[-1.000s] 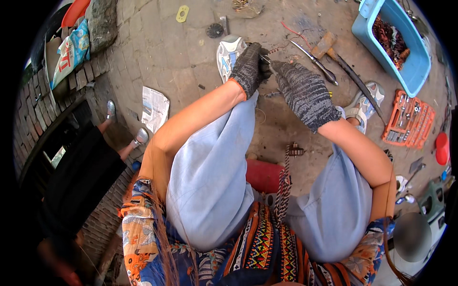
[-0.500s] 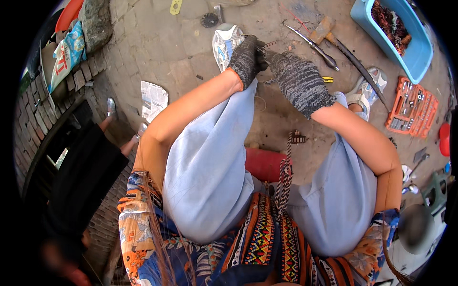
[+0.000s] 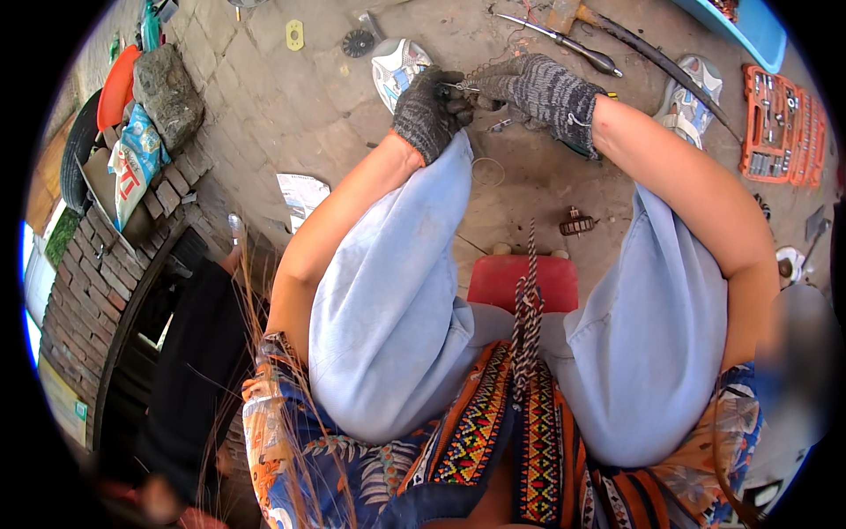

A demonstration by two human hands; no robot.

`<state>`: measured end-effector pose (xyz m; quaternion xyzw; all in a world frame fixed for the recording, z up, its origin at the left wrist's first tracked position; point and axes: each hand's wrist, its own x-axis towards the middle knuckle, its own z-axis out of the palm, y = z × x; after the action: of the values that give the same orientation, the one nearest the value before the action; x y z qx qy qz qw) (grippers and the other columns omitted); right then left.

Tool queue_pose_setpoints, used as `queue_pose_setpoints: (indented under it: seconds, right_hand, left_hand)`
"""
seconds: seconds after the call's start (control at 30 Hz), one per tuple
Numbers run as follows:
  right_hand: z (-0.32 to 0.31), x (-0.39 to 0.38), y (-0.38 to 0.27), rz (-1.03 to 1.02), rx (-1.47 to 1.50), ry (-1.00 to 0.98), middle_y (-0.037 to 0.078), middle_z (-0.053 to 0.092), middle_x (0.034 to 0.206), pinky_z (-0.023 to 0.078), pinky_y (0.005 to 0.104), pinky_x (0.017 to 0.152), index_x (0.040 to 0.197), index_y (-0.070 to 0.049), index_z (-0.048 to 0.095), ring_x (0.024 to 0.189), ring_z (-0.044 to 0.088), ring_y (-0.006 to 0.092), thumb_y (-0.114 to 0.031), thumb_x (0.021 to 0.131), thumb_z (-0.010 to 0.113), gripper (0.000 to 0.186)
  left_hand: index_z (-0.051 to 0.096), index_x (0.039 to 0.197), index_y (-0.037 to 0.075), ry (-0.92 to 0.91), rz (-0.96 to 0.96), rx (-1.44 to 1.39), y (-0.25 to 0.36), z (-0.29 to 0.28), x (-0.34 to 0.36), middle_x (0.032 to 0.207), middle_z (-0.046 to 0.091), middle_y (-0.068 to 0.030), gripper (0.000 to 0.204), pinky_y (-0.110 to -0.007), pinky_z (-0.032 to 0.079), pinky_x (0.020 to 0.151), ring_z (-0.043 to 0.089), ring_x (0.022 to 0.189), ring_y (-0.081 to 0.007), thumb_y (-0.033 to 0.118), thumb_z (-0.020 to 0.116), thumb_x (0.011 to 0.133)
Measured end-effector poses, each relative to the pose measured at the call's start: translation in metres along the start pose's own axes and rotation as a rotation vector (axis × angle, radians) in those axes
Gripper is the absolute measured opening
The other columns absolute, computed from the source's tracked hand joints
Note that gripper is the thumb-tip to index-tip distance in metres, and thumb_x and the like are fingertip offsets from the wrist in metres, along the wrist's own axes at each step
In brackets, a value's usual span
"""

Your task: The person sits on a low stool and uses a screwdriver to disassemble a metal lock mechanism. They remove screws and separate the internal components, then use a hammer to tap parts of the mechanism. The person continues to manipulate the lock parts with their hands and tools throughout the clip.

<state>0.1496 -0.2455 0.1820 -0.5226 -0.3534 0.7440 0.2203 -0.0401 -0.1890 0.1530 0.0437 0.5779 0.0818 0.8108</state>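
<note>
Both my hands wear dark grey knitted gloves and meet just beyond my left knee. My left hand is closed, its fingers curled round something mostly hidden. Close against it, my right hand is closed too, thumb and fingers pressed together. Between the fingertips shows a thin, shiny metal piece, too small to name. A fine reddish wire loops just beyond it. Below the right fingers there is a small metal part; I cannot tell whether it touches the glove.
A hammer and a long pointed tool lie beyond my right hand. At right are an orange socket set and a blue tub. A small motor rotor lies between my legs, near a red stool. Another person's dark-clothed legs are at left.
The view has shifted. My right hand has turned so its forearm comes more from the side, and its fingertips have come closer to my left hand.
</note>
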Motion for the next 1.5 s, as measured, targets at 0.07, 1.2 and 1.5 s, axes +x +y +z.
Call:
queue_pose_setpoints:
  seconds: [0.07,1.2,1.5]
  right_hand:
    - [-0.015,0.016,0.049,-0.666,-0.552,-0.008,0.004,0.062,0.101,0.051,0.0281,0.06,0.123,-0.013,0.052,0.066,0.059,0.0152,-0.003,0.058,0.074,0.07]
    - [-0.001,0.011,0.014,0.392,0.459,-0.166,-0.003,0.051,0.065,0.026,0.018,0.038,0.103,-0.016,0.066,0.048,0.04,0.0057,-0.039,0.082,0.063,0.032]
    - [-0.011,0.004,0.009,0.418,0.55,-0.268,-0.011,0.041,0.054,0.016,0.0185,0.034,0.093,-0.021,0.068,0.037,0.027,0.0027,-0.037,0.083,0.062,0.019]
  left_hand:
    - [0.053,0.097,0.003,-0.068,-0.03,-0.007,-0.001,-0.001,0.001,0.075,0.054,-0.0082,0.03,-0.031,0.043,0.057,0.051,0.062,-0.0192,0.03,0.041,0.092]
    - [0.054,0.104,0.0,-0.097,0.012,0.036,0.002,-0.003,-0.015,0.065,0.04,0.0003,0.025,-0.027,0.034,0.057,0.036,0.055,-0.01,0.017,0.041,0.091]
    - [0.054,0.103,0.002,-0.264,-0.011,0.026,0.001,-0.017,-0.007,0.064,0.04,0.0019,0.024,-0.026,0.033,0.055,0.035,0.054,-0.0092,0.02,0.044,0.09]
